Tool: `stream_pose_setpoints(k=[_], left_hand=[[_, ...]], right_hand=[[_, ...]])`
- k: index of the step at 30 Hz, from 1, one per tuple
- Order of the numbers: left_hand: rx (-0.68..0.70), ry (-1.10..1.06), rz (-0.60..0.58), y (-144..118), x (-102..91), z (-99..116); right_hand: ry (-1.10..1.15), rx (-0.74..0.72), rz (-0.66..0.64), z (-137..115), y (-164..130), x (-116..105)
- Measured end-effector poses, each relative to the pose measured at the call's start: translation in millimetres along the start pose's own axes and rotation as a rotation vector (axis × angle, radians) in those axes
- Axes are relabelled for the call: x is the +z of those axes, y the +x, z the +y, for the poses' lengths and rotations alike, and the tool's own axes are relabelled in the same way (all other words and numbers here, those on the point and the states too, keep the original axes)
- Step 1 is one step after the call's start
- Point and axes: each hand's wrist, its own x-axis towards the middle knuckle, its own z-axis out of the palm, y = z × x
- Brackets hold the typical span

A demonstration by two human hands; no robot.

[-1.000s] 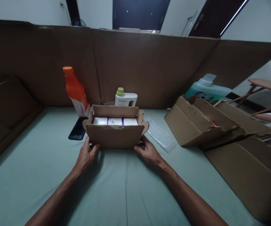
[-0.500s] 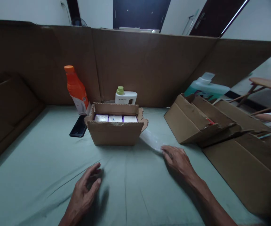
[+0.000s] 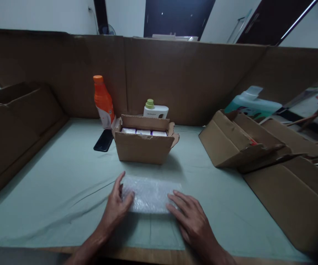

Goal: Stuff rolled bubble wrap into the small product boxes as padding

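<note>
One cardboard screen point(image 3: 189, 73) is standing along the far edge of one tabletop point(image 3: 65, 217), which a pale green cloth is covering. One large brown box point(image 3: 12, 136) is occupying the left edge; its top is standing open, but its inside is too dark to tell. Several brown boxes point(image 3: 291, 191) are crowding the right edge, overlapping, so their exact number cannot be told. One open carton point(image 3: 142, 149) is standing in front of the far edge, near its middle. Three bottles are standing toward the far side: one with teal liquid point(image 3: 254, 106) behind the right boxes, one orange point(image 3: 103, 103), one white with green cap point(image 3: 156, 111) behind the carton. One bubble-wrap piece point(image 3: 150, 195) is lying flat near the middle of the near edge. Two hands are touching it: the left hand point(image 3: 116, 206) is keeping thumb and forefinger wide at its left end; the right hand point(image 3: 193, 217) is laying stretched fingers, narrowly spaced, on its right end. One black phone point(image 3: 103, 140) is lying left of the carton. Three white packs point(image 3: 144, 132) are sitting inside the carton, in one row.
</note>
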Motion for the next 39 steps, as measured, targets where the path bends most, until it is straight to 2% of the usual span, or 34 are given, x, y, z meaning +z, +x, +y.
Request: stream_pose_setpoints(k=[4, 6, 7, 9, 11, 12, 14, 17, 20, 22, 25, 28, 31, 33, 36, 39], left_hand=[[0.168, 0.422, 0.206, 6, -48.3, -18], [0.334, 0.572, 0.340, 4, -65.8, -23], [0.430, 0.634, 0.382, 2, -68.8, -23], [0.603, 0.742, 0.345, -1, -61.3, -19], [0.701, 0.836, 0.174, 0, -41.6, -14], [0.707, 0.882, 0.073, 2, -30.6, -12], [0.649, 0.963, -0.076, 8, -13.5, -10], [0.552, 1.018, -0.142, 13, -6.5, -13], [0.541, 0.981, -0.145, 13, -13.7, -18], [0.577, 0.917, -0.092, 11, -20.3, -20], [0.582, 0.877, 0.113, 8, -29.1, -23], [0.452, 0.968, 0.224, 8, -31.4, -24], [0.333, 0.990, 0.199, 8, -23.8, -24], [0.302, 0.920, 0.172, 7, -17.4, -20], [0.222, 0.715, 0.131, 2, -15.0, -13], [0.107, 0.515, 0.053, -6, -21.2, -11]], right_hand=[[0.085, 0.036, -0.096, 18, 7, 3], [0.104, 0.093, -0.049, 25, 8, 5], [0.103, 0.124, -0.013, 27, 11, 8], [0.114, 0.154, 0.028, 22, 23, 19], [0.162, 0.102, -0.022, 11, 40, 36], [0.187, 0.063, -0.071, 7, 47, 45], [0.212, -0.012, -0.170, 5, 50, 60], [0.155, -0.003, -0.205, 26, 20, 62], [0.048, 0.186, -0.117, 56, -23, 43], [0.014, 0.323, -0.041, 68, -36, 29], [0.037, 0.417, -0.011, 68, -21, 26], [0.053, 0.484, -0.077, 59, 13, 44], [0.159, 0.510, -0.110, 48, 37, 61], [0.304, 0.522, -0.097, 43, 40, 63], [0.558, 0.693, -0.060, 39, 30, 53], [0.816, 0.867, -0.081, 41, 10, 38]])
